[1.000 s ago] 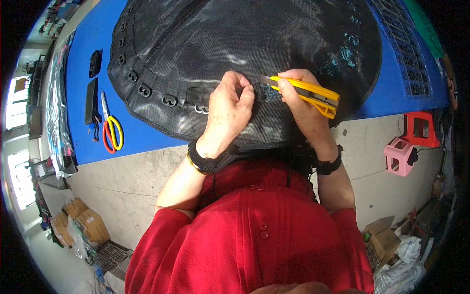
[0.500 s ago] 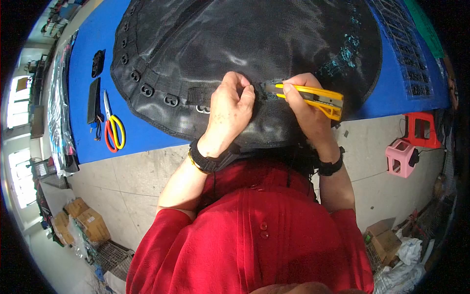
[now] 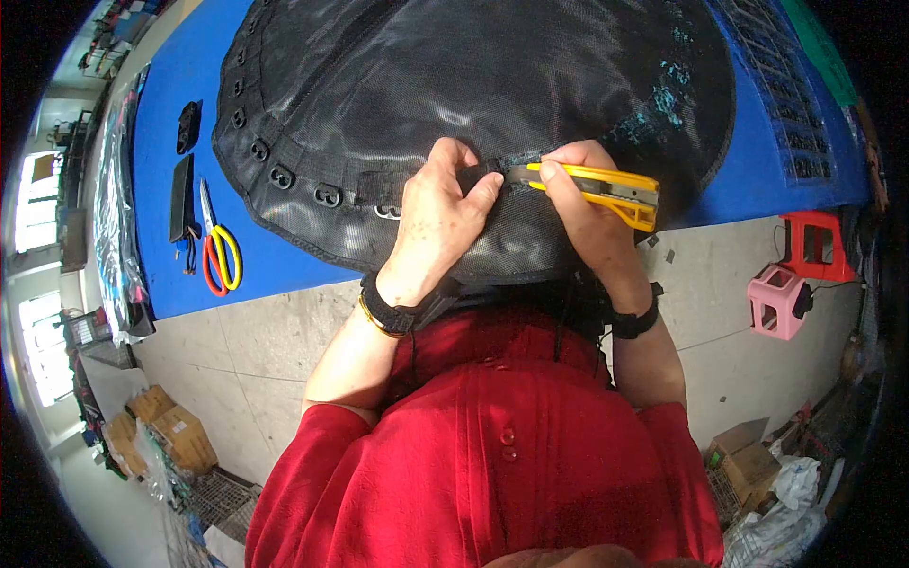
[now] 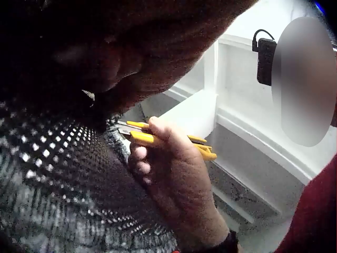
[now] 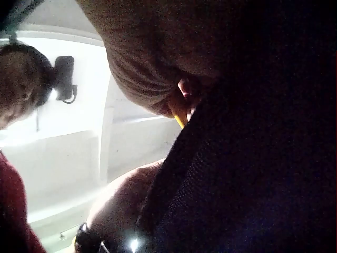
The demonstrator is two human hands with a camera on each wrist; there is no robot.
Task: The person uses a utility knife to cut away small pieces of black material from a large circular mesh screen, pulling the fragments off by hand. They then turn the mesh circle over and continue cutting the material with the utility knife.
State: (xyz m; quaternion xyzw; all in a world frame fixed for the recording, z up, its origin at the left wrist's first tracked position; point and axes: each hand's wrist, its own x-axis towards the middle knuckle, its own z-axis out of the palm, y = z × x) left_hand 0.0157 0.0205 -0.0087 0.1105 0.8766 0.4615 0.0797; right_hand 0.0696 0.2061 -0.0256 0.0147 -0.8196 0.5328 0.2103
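A round black mesh sheet (image 3: 454, 85) with a band and black plastic buckles (image 3: 328, 195) along its edge lies under both hands. The left hand (image 3: 441, 210) pinches the band between thumb and curled fingers. In the right hand (image 3: 595, 210) is a yellow utility knife (image 3: 606, 187), its blade pointing left and reaching the band beside the left thumb. The left wrist view shows the right hand (image 4: 176, 174) gripping the knife (image 4: 143, 138), blade at the mesh. The right wrist view is dark; only a bit of yellow (image 5: 180, 120) shows below the hand.
On the blue table (image 3: 275, 270) at the left lie scissors (image 3: 220, 248) with red and yellow handles, a black strap (image 3: 182, 197) and a small black item (image 3: 188, 128). Clear packaging (image 3: 805, 123) covers the right side. Red (image 3: 816, 248) and pink (image 3: 775, 301) stools stand on the floor.
The knife first drew back to the right, then returned left, its blade now near the left thumb. The left thumb has stretched slightly to the right.
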